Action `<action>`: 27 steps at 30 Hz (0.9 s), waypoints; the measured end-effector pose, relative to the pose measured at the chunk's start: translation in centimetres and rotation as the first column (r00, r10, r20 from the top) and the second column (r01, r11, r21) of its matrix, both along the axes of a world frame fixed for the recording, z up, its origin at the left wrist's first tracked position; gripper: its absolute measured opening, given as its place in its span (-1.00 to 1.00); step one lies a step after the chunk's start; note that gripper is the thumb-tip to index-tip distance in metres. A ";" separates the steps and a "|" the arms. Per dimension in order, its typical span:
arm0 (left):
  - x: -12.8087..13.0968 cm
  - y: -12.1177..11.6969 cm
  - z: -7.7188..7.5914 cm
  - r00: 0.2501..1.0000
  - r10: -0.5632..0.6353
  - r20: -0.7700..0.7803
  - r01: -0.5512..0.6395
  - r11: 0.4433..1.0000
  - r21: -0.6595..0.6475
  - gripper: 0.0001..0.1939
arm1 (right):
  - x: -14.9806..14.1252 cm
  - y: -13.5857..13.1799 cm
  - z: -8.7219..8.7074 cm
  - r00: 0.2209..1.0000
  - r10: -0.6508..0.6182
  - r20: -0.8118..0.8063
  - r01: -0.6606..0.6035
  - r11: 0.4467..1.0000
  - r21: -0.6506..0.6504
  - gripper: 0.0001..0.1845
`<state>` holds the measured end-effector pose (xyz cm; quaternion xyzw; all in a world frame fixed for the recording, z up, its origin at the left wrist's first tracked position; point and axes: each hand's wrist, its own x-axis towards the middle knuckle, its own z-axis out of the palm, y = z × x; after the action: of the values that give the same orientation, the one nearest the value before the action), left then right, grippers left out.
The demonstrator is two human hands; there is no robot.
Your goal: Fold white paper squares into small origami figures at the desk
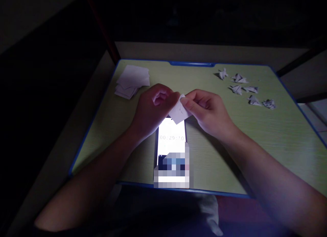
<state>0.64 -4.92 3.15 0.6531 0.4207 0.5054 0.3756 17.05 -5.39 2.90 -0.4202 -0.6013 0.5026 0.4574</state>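
Note:
Between my two hands is a small piece of white paper [179, 113], held up above the table with one corner pointing down. My left hand [157, 106] pinches its upper left edge between thumb and curled fingers. On the other side, my right hand [206, 109] grips the paper's upper right edge, the thumb lying on its face. Faint crease or pen marks show on the paper. Just below it, a lit phone [171, 138] lies on the table showing a timer. The fingertips behind the paper are hidden.
The pale green table [122, 138] has a blue rim. A stack of white paper sheets [134, 77] lies at the far left. Several small folded paper figures [236, 89] sit at the far right. Around the table it is dark.

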 end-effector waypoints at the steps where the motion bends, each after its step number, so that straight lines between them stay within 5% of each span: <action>1: -0.1 0.1 0.1 1.000 0.006 -0.007 -0.006 1.000 0.018 -0.87 | -0.1 -0.1 0.0 1.000 0.016 0.026 -0.016 1.000 0.001 -0.58; 9: -0.1 0.1 0.0 1.000 -0.020 0.020 0.020 1.000 -0.018 -0.91 | -0.4 -0.7 0.2 0.989 0.030 0.144 -0.039 0.998 0.055 -0.57; 19: -0.2 0.3 0.1 0.999 -0.017 -0.042 0.015 0.999 -0.035 -0.87 | -0.5 -0.6 -0.1 0.992 0.055 0.113 -0.052 0.998 -0.028 -0.57; 27: -0.1 0.5 -0.4 0.996 0.010 0.090 -0.004 0.998 -0.059 -0.87 | -0.5 -0.5 -0.2 0.997 0.039 0.069 -0.036 0.999 -0.035 -0.57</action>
<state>0.56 -4.47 2.76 0.6169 0.4203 0.5229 0.4115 16.54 -5.87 2.66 -0.4338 -0.6160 0.5063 0.4195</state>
